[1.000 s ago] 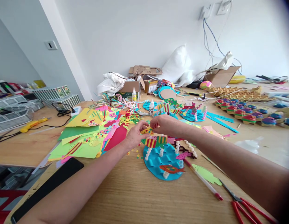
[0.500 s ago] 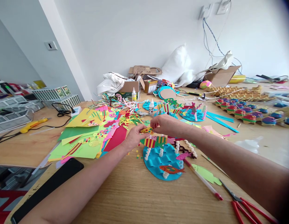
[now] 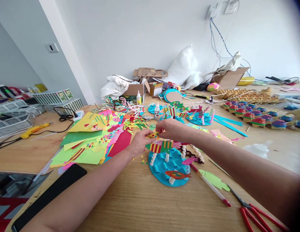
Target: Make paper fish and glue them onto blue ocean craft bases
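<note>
Between the fingers of my left hand (image 3: 138, 141) and my right hand (image 3: 169, 127) is a small yellow paper fish (image 3: 153, 135) with coloured dots. Both hands pinch it, the left at one end and the right at the other. Just below them lies a blue egg-carton base (image 3: 169, 164) on a round blue disc, with white pipe-cleaner stalks standing on it. A striped green, red and yellow paper fish (image 3: 156, 148) sits at its back edge. An orange paper fish (image 3: 177, 175) rests at its front, and a pink spotted fish (image 3: 190, 160) at its right.
Red-handled scissors (image 3: 251, 209), a pen (image 3: 213, 187) and a light green paper fish (image 3: 214, 179) lie at the right. Coloured paper sheets (image 3: 75, 156) and a black phone (image 3: 53, 193) are on the left. A glue bottle (image 3: 156, 110) stands behind my hands. Painted egg cartons (image 3: 258, 120) are at the far right.
The yellow fish's outer end has tilted slightly between my fingers. Both hands keep nearly the same place; the rest looks unchanged.
</note>
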Demonstrator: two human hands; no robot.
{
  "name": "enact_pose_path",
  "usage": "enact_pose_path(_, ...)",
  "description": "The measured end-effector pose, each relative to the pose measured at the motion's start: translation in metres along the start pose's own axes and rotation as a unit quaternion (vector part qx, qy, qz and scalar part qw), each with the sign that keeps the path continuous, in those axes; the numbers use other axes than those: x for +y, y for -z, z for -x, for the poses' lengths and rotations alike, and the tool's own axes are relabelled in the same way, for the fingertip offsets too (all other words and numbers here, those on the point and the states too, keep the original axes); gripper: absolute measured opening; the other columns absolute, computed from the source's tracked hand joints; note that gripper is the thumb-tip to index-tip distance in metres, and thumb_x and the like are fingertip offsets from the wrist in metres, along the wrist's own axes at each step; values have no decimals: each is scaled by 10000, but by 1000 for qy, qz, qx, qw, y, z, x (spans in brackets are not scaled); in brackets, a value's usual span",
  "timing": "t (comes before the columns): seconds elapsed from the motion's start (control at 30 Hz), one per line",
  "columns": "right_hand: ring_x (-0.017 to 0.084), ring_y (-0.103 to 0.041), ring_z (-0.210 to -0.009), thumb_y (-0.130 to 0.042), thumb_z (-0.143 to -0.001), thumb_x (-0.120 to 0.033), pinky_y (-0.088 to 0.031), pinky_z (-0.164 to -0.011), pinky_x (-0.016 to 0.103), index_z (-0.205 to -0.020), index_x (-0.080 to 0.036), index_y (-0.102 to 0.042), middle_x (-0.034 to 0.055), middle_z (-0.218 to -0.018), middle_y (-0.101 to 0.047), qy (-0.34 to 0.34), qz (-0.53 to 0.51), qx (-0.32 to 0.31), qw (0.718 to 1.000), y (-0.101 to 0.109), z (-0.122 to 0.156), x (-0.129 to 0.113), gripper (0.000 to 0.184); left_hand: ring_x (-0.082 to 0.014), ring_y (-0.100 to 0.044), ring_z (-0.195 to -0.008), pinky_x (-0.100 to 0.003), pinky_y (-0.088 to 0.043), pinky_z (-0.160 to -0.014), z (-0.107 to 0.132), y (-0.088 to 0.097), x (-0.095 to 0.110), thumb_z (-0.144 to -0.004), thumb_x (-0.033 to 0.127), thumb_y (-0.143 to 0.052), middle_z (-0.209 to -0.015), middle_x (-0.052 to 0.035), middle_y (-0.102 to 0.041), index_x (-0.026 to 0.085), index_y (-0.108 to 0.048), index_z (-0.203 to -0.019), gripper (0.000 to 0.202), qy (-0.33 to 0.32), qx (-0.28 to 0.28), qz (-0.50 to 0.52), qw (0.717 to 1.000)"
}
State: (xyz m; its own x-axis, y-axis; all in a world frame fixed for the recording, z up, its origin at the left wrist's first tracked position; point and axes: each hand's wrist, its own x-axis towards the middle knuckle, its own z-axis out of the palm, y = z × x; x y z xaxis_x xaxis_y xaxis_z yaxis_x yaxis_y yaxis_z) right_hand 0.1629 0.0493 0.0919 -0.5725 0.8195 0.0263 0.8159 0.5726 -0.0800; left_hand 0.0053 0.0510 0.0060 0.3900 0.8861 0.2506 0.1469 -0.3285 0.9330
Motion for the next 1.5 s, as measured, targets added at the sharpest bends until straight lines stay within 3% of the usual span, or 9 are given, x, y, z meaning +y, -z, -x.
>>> enact_pose_path(0.4, 133, -538, -626, -505, -665, -160, -293, -481, 201, -705, -189, -630, 18, -687, -638, -8, 9, -12, 1000, 4, 2, -3, 135, -175, -546, -884, -285, -405, -808, 0, 4, -11, -670, 355, -658, -895, -23, -603, 179, -599, -920, 311, -17, 9, -39, 999)
enact_pose_path(0.6, 134, -544, -641, -512, -682, -185, -298, -493, 201, -762, -190, -638, 19, -708, -645, -5, 15, -10, 1000, 4, 2, -4, 150, -193, -522, -991, -298, -396, -852, 1, 3, -9, -656, 315, -681, -1011, -40, -579, 193, -548, -992, 382, -40, 4, 17, 999)
enact_pose_path(0.83, 128, -540, -627, -500, -680, -185, -298, -487, 199, -733, -184, -630, 19, -705, -643, -1, 14, -11, 1000, 2, 0, -3, 140, -186, -531, -837, -288, -391, -762, 0, 4, 2, -707, 392, -612, -817, -21, -586, 159, -610, -807, 253, -42, 2, -77, 996)
enact_pose_path(1.1, 128, -538, -619, -500, -683, -184, -298, -489, 200, -741, -184, -631, 19, -686, -641, 5, 20, -5, 1000, 0, 0, -2, 143, -188, -521, -811, -290, -376, -744, -1, 4, 5, -676, 422, -629, -789, -22, -591, 154, -621, -769, 283, -38, 8, -78, 996)
enact_pose_path(1.5, 125, -532, -607, -511, -695, -187, -282, -471, 202, -764, -183, -650, 21, -674, -640, -2, 27, -12, 1000, 3, 2, -3, 155, -206, -539, -967, -308, -394, -850, 3, 3, -2, -682, 252, -642, -1009, -58, -608, 172, -604, -968, 299, -34, 20, -35, 999)
